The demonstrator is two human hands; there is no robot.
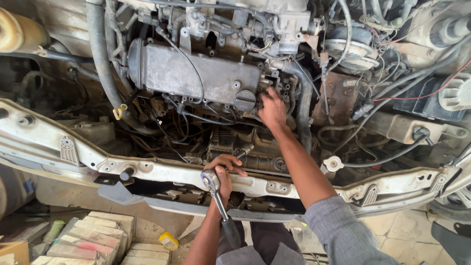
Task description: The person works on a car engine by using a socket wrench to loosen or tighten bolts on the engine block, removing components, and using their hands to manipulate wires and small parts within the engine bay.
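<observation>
Where the head view looks down into an open engine bay, both bare hands work over the white front crossmember [147, 169].

Left hand [224, 172]: grip closed on a ratchet [216, 194]. Chrome head sits just under the fingers, at the crossmember's upper edge. Black handle runs down and toward the person, ending near the grey sleeves at the bottom of the frame. A short metal extension [244, 150] shows just above the knuckles, angled up into the bay; what it seats on cannot be told.

Right hand [271, 109]: arm stretched forward, fingers curled in among the parts at the right end of the valve cover [194, 73], just beside the black oil cap [244, 100]. Fingertips are hidden from here, so I cannot tell whether the grip is closed on anything or only pressing.

Around them: grimy grey valve cover lies across the middle of the bay. A thick black hose [100, 64] curves down its left side, with a yellow dipstick loop [118, 112] near the hose's lower bend. Another black hose [304, 105] drops just right of the right hand. White round cap [333, 163] sits right of the forearm, near the crossmember. Red and black wires tangle at upper right.

Floor below: stacked bricks [88, 240] at lower left, a small yellow object [169, 240] beside them.
</observation>
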